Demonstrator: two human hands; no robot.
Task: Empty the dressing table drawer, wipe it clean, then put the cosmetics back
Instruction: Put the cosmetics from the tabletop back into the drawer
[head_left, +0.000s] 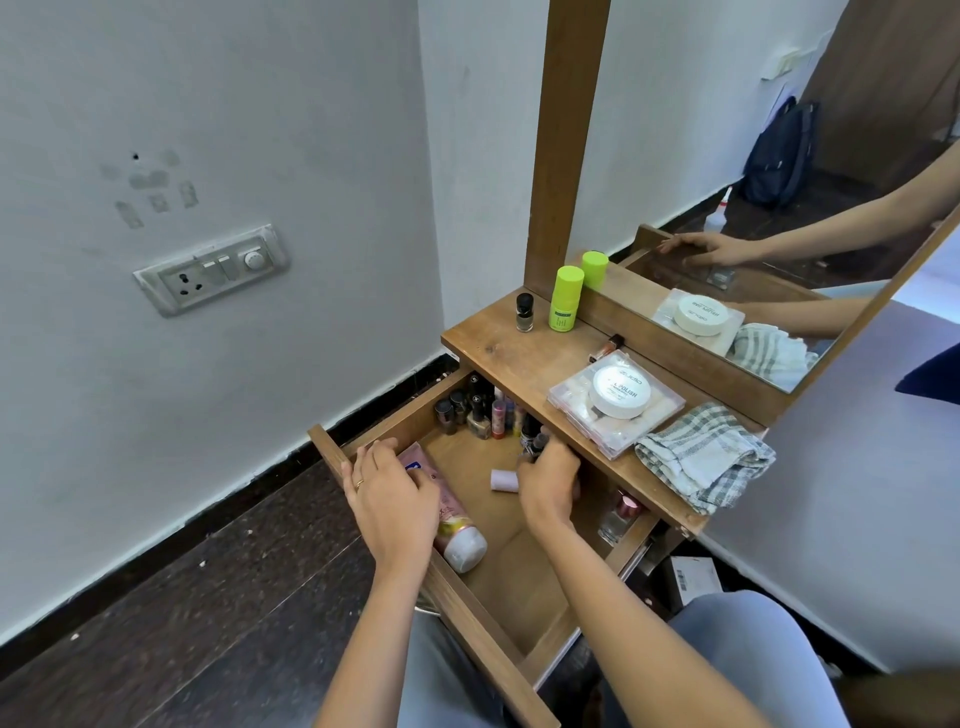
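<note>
Wooden bench (493, 345) recorded beneath the mirror (701, 130). A dark nail polish bottle (524, 312) is stood upright at back left, with a green bottle (565, 297) just beside it. A lip gloss tube (607, 349) is laid against the mirror base. A clear plastic case (655, 415) is laid flat mid-bench, with a white round jar (618, 391) set on it. A checked cloth (701, 457) is crumpled at right and overhangs the front edge.

Drawer (457, 597) pulled out below the bench (498, 343), mirror (727, 182) behind. In the drawer: bottle cluster (475, 410) in the back left corner, tube (457, 525) along the front rail under the left hand (389, 499), small roll (504, 479) mid-floor, glass bottle (621, 514) far right under the bench top. Right hand (550, 483) is at the bench edge, possibly round a bottle, view blocked. On the bench: jar (621, 391) on a flat case (571, 400), cloth (706, 457) to the right.
</note>
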